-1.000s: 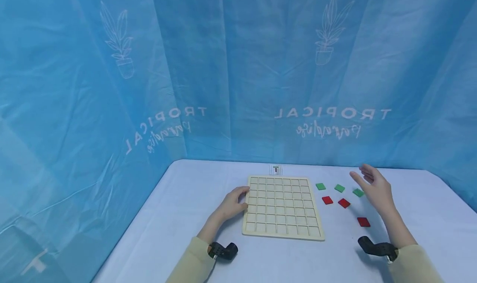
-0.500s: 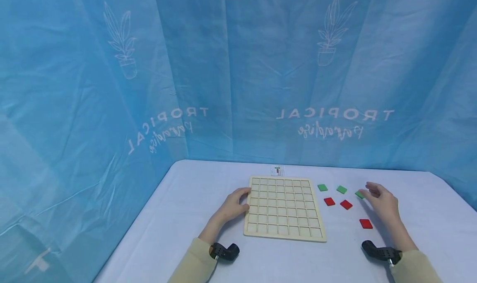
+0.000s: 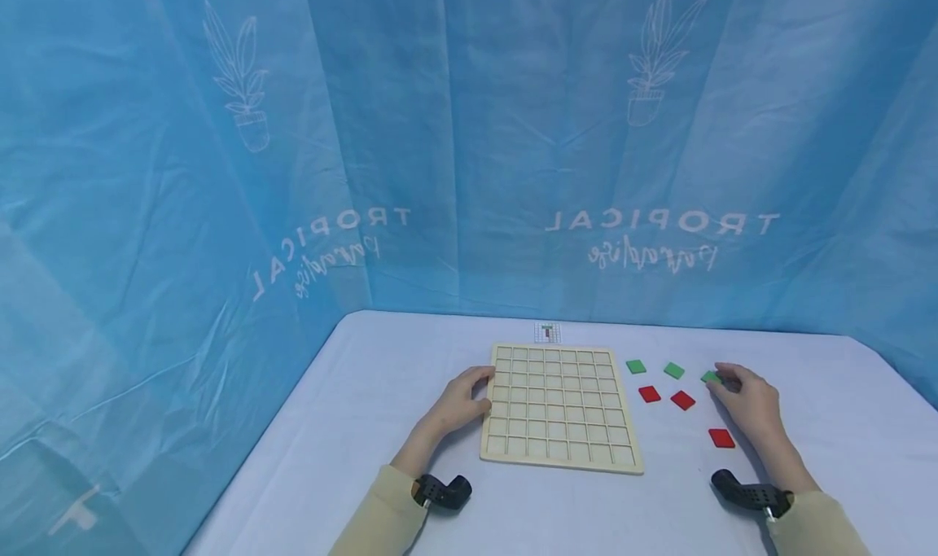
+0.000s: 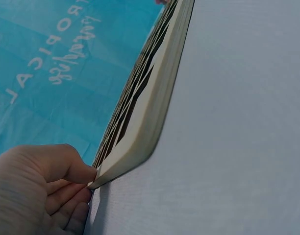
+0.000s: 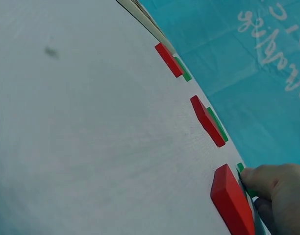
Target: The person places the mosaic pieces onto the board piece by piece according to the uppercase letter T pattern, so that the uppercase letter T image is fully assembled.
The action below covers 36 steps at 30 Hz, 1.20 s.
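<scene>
My left hand point(image 3: 456, 404) rests at the left edge of a pale grid board point(image 3: 560, 407), thumb and fingertips apart along its rim. The left wrist view shows the thumb point(image 4: 66, 164) right at the board's edge point(image 4: 140, 142), with the other fingers bent below. At the right, my right hand point(image 3: 755, 401) pinches a green square tile point(image 3: 710, 377) between thumb and fingers, low over the table. In the right wrist view a red tile point(image 5: 232, 200) stands in front and partly hides that green tile point(image 5: 240, 167).
Two more green tiles point(image 3: 673, 370) and several red tiles point(image 3: 683, 400) lie between the board and my right hand. Behind the board lies a small printed grid card point(image 3: 547, 333). A blue curtain point(image 3: 513, 173) hangs behind the white table point(image 3: 352, 393).
My right hand has come down onto the rightmost green tile, its thumb and fingers closing together on it. My left hand stays at the board's edge. The head view has shifted slightly.
</scene>
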Tool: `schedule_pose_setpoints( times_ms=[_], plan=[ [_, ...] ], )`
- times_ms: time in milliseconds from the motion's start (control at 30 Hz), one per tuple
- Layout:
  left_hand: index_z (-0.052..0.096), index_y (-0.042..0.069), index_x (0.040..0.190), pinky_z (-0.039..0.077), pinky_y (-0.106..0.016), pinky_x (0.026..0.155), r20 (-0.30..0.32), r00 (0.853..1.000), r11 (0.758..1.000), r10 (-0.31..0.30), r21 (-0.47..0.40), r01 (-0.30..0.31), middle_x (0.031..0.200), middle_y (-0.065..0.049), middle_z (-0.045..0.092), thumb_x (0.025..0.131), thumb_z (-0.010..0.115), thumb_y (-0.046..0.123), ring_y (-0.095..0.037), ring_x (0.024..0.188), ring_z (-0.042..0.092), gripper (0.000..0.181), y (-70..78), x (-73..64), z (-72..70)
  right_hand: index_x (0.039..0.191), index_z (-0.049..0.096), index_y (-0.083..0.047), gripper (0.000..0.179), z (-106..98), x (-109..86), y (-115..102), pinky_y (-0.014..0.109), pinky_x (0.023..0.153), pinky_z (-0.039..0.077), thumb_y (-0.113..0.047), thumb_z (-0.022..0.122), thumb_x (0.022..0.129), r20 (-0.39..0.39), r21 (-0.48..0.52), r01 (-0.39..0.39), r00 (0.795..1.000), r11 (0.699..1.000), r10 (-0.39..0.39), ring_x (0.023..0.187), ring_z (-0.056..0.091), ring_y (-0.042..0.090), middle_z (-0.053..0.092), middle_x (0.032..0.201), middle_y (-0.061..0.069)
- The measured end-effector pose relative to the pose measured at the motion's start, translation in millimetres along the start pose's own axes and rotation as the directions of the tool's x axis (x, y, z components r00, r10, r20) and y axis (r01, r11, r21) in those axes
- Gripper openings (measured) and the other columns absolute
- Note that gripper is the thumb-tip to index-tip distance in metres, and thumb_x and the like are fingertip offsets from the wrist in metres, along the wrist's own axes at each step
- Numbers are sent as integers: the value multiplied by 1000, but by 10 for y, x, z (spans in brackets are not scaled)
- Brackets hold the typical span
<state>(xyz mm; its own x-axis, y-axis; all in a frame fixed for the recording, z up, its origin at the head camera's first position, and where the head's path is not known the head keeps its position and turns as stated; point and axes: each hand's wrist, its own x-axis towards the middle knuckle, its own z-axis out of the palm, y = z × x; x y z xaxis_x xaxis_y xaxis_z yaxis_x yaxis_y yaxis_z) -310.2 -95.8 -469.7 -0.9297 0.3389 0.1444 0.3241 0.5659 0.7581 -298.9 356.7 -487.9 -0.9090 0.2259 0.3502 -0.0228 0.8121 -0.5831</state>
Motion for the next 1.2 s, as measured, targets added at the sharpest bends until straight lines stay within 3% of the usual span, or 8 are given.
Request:
schedule_pose_setpoints(
  times_ms=[133, 267, 467, 600, 733, 833, 967, 1200],
  plan=[
    [46, 0, 137, 32, -41, 109, -1, 1000, 1000, 1, -2, -1, 139, -14, 45, 78, 59, 3, -29, 131, 38, 60, -4, 11, -7, 128, 50, 9, 45, -79, 20, -106, 60, 91, 43, -16, 60, 92, -45, 79, -37, 998, 996, 40, 111, 49, 47, 57, 116, 30],
    [46, 1, 136, 33, -41, 108, -2, 1000, 1000, -6, 3, 6, 139, -13, 46, 77, 59, 3, -29, 131, 39, 60, -9, 12, -1, 130, 52, 2, 51, -98, 189, -78, 53, 88, 48, -31, 59, 93, -102, 125, 8, 995, 992, 5, 108, 55, 42, 61, 114, 24],
    [47, 1, 136, 33, -41, 108, -9, 1000, 1000, -2, 7, 2, 138, -13, 46, 78, 59, 3, -28, 131, 39, 60, -25, 14, 7, 136, 52, -15, 65, 247, 621, 220, 46, 82, 54, -56, 56, 85, -119, 109, 100, 989, 989, -87, 111, 56, 32, 62, 118, 11],
    [46, 1, 136, 32, -42, 109, -5, 1000, 1000, -2, 2, 2, 139, -13, 45, 79, 59, 4, -28, 132, 38, 59, -28, 15, 8, 136, 51, -20, 66, 467, 762, 145, 53, 84, 51, -59, 57, 83, -87, 161, 115, 991, 980, -102, 114, 54, 33, 61, 121, 10],
    [47, 1, 136, 31, -43, 109, -5, 1000, 1000, -8, 8, 8, 139, -14, 45, 78, 59, 3, -29, 132, 37, 59, -24, 11, -5, 132, 55, -17, 61, 609, 776, -174, 49, 80, 54, -54, 60, 84, -57, 182, 182, 983, 966, -175, 108, 57, 32, 63, 116, 9],
    [47, 1, 136, 31, -43, 109, -10, 1000, 1000, -14, 15, 14, 139, -14, 45, 78, 60, 3, -29, 132, 37, 59, -20, 7, -13, 129, 58, -12, 56, 568, 639, -661, 50, 75, 53, -47, 64, 85, 8, 253, 201, 978, 946, -210, 107, 58, 33, 64, 114, 11],
    [46, 2, 137, 31, -41, 109, -8, 1000, 1000, -22, 4, 22, 139, -14, 45, 79, 60, 3, -28, 132, 37, 59, -14, 10, -9, 127, 57, -5, 50, 490, 409, -1321, 52, 81, 51, -35, 66, 88, 105, 381, 195, 962, 904, -252, 108, 57, 35, 63, 115, 16],
    [46, 2, 137, 31, -42, 109, 1, 1000, 1000, -5, 2, 5, 140, -14, 44, 79, 59, 3, -29, 133, 36, 59, -40, 5, 3, 129, 56, -5, 48, 742, 280, -1775, 44, 91, 50, -27, 67, 88, 196, 472, 185, 931, 862, -308, 110, 58, 32, 64, 115, 14]
  ],
)
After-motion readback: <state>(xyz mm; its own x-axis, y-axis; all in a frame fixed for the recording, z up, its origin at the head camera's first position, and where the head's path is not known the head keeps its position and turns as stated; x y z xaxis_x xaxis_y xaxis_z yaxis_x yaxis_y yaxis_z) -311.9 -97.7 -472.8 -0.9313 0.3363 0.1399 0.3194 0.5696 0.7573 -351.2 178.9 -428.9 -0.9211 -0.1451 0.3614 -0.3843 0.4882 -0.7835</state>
